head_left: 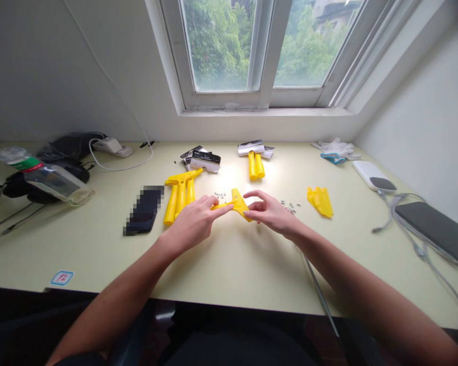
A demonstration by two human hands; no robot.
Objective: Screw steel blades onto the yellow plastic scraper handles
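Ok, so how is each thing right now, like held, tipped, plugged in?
Yellow tool: held, left hand on its handle, right hand at its head
Bottle: tipped onto its side
Phone: lying flat, partly pixelated
Small nuts: loose, grouped
White gloves: crumpled
White charger: seemingly plugged into the power strip
Window: can't tell if fully shut

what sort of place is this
Probably a small indoor workspace: a pale desk pushed up under a window, with rows of yellow plastic parts and small metal hardware laid out on it.
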